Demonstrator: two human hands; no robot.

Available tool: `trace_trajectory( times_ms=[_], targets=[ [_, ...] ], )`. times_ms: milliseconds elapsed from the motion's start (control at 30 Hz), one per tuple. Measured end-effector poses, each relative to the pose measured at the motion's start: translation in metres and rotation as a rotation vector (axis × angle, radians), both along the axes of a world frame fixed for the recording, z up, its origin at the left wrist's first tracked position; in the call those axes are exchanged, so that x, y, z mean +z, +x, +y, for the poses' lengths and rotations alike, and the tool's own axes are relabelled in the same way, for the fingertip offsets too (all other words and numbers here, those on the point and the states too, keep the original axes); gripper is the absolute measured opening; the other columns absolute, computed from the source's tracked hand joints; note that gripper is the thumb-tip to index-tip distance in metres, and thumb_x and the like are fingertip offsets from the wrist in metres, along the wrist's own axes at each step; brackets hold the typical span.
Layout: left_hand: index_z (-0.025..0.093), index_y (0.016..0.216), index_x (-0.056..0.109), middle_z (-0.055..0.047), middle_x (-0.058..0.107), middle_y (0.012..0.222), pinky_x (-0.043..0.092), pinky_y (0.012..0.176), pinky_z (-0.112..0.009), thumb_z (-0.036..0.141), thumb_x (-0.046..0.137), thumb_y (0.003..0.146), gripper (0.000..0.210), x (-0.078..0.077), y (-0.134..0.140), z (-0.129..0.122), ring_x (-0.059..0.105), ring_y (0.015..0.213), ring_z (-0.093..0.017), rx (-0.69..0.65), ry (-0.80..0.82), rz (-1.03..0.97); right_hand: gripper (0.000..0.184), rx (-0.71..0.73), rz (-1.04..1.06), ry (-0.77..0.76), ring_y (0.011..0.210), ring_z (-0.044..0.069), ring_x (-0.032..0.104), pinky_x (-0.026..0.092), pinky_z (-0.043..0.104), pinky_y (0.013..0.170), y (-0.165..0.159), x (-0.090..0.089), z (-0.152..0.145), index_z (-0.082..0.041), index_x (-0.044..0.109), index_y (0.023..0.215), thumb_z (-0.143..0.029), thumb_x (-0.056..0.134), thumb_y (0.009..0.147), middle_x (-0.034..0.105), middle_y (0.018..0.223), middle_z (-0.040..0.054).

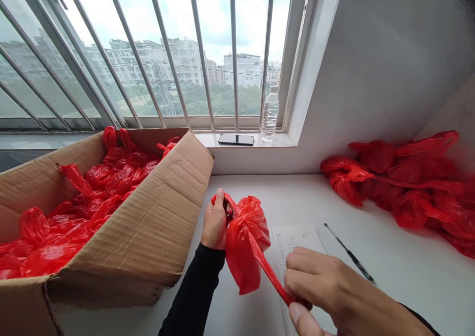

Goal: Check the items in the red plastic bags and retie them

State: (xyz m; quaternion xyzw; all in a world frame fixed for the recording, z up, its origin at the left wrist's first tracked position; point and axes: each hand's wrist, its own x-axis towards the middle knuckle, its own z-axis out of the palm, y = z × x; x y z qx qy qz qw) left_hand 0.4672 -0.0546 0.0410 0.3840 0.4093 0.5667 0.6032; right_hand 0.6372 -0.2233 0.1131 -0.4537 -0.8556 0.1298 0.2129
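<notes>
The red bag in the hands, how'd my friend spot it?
Find the white table below the barred window. Between the cardboard box and the pen, the left hand and right hand each grip a strip of one red bag. Other red bags sit in that box or lie heaped at right; only this one is held.

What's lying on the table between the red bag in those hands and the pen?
In the head view, a paper with writing lies between the red bag and the pen, partly hidden by the right hand.
</notes>
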Motion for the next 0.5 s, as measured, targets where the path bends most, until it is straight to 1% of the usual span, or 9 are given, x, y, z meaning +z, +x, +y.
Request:
trace_trajectory(
  times_ms=[100,133,167,200,267,333,400,433,500],
  targets=[
    [0.020,0.075,0.050,0.006,0.049,0.054,0.033,0.043,-0.021,0.051,0.064,0.077,0.034,-0.011,-0.001,0.007,0.047,0.045,-0.011,0.004,-0.023,0.113,0.011,-0.025,-0.210,-0.133,0.075,0.019,0.064,0.049,0.029,0.065,-0.003,-0.012,0.002,-0.020,0.063,0.083,-0.014,0.056,0.088,0.067,0.082,0.0021],
    [0.018,0.086,0.053,0.003,0.056,0.060,0.035,0.044,-0.022,0.047,0.064,0.077,0.032,-0.013,-0.001,0.008,0.052,0.049,-0.013,-0.015,-0.022,0.169,0.008,-0.016,-0.287,-0.172,0.075,0.021,0.066,0.049,0.031,0.064,-0.002,-0.015,0.002,-0.019,0.066,0.090,-0.017,0.058,0.090,0.069,0.083,0.0031],
    [0.017,0.098,0.054,-0.001,0.062,0.067,0.039,0.047,-0.024,0.043,0.064,0.077,0.035,-0.014,-0.001,0.008,0.057,0.055,-0.016,-0.030,-0.010,0.230,0.012,-0.008,-0.349,-0.195,0.075,0.023,0.067,0.050,0.032,0.063,0.000,-0.016,0.002,-0.017,0.067,0.100,-0.020,0.059,0.091,0.070,0.083,0.0038],
    [0.016,0.109,0.053,-0.004,0.066,0.076,0.043,0.051,-0.027,0.039,0.065,0.077,0.041,-0.013,-0.001,0.007,0.062,0.063,-0.019,-0.030,0.013,0.294,0.022,0.012,-0.387,-0.198,0.075,0.024,0.068,0.050,0.033,0.063,0.003,-0.015,0.000,-0.016,0.064,0.113,-0.022,0.060,0.092,0.071,0.084,0.0040],
    [0.016,0.124,0.048,-0.010,0.068,0.096,0.050,0.069,-0.034,0.037,0.065,0.079,0.052,-0.010,0.001,-0.001,0.064,0.082,-0.022,0.019,0.094,0.430,0.042,0.068,-0.387,-0.144,0.076,0.023,0.069,0.051,0.032,0.064,0.011,-0.012,-0.004,-0.013,0.053,0.134,-0.028,0.060,0.096,0.072,0.087,0.0042],
    [0.020,0.131,0.049,-0.012,0.063,0.115,0.047,0.089,-0.043,0.036,0.065,0.081,0.054,-0.007,0.004,-0.016,0.060,0.102,-0.026,0.081,0.205,0.555,0.051,0.123,-0.341,-0.049,0.076,0.021,0.068,0.051,0.030,0.065,0.020,-0.009,-0.009,-0.012,0.044,0.144,-0.036,0.055,0.100,0.071,0.089,0.0043],
    [0.025,0.132,0.054,-0.011,0.060,0.124,0.040,0.100,-0.050,0.033,0.060,0.086,0.047,-0.008,0.007,-0.034,0.055,0.112,-0.029,0.090,0.385,0.799,0.054,0.148,-0.309,0.013,0.074,0.019,0.066,0.050,0.028,0.063,0.027,-0.008,-0.013,-0.013,0.040,0.146,-0.041,0.053,0.101,0.070,0.091,0.0038],
    [0.027,0.131,0.057,-0.010,0.060,0.125,0.040,0.100,-0.052,0.032,0.056,0.089,0.042,-0.012,0.009,-0.043,0.055,0.114,-0.030,0.065,0.488,0.969,0.054,0.150,-0.302,0.026,0.072,0.018,0.064,0.049,0.027,0.062,0.029,-0.007,-0.014,-0.014,0.040,0.147,-0.041,0.053,0.101,0.069,0.091,0.0032],
    [0.028,0.130,0.061,-0.012,0.061,0.129,0.043,0.098,-0.054,0.030,0.051,0.093,0.038,-0.027,0.010,-0.058,0.055,0.117,-0.033,-0.020,0.669,1.323,0.055,0.152,-0.295,0.037,0.069,0.017,0.062,0.047,0.027,0.059,0.033,-0.006,-0.017,-0.015,0.037,0.148,-0.038,0.055,0.101,0.068,0.089,0.0019]
  ],
)
